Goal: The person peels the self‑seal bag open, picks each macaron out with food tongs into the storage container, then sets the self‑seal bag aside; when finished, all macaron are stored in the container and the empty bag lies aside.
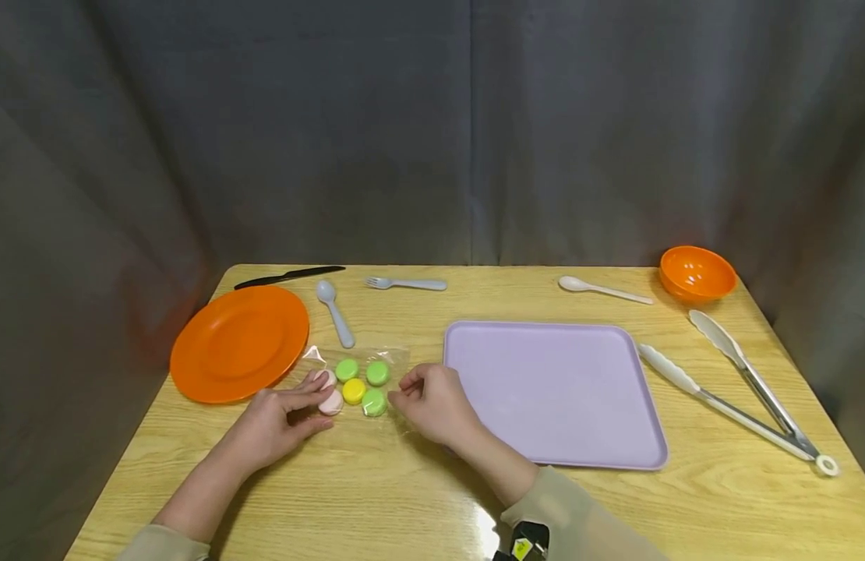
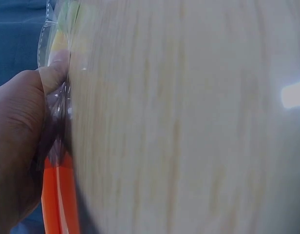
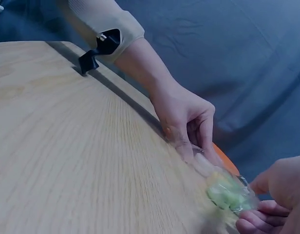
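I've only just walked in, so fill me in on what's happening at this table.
A person is handling a clear bag of small round sweets: green, yellow and pale pink ones. The left hand grips the bag by the pink ones, while the right hand pinches its opposite side. The sweets are inside the bag, between an orange plate on the left and a purple tray on the right.

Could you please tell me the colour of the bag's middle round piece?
The middle piece is yellow, clearest in the head view.
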`<action>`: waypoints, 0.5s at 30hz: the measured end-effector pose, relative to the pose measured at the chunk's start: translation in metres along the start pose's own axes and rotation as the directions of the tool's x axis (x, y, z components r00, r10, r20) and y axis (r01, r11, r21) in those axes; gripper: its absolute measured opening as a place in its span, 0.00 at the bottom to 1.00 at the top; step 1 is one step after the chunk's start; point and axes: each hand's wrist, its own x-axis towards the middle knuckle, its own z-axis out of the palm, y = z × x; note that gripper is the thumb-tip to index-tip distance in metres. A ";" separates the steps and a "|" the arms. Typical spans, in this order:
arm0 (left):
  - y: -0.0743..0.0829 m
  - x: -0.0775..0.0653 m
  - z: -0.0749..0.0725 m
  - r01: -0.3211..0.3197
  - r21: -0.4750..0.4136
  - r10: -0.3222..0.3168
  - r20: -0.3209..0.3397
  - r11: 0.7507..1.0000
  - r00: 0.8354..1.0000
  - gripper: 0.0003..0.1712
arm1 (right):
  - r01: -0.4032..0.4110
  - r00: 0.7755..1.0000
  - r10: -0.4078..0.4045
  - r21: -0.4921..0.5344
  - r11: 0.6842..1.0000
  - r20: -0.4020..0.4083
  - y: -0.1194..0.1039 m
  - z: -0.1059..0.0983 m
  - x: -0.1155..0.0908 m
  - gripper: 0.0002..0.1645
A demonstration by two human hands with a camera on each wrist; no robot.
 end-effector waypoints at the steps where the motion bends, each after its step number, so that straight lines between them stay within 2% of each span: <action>1: 0.000 0.000 0.000 -0.001 0.000 0.001 0.001 1.000 1.000 0.29 | -0.003 1.000 0.003 -0.011 1.000 -0.003 0.000 0.001 0.002 0.06; 8: -0.001 -0.001 0.001 0.010 0.002 -0.010 0.007 1.000 1.000 0.29 | 0.009 1.000 -0.010 -0.086 0.996 -0.019 0.003 0.005 0.009 0.08; 15: 0.002 0.000 0.001 0.043 0.006 -0.043 0.011 0.999 0.999 0.29 | -0.037 0.997 0.037 0.014 0.999 -0.066 0.006 -0.007 0.004 0.09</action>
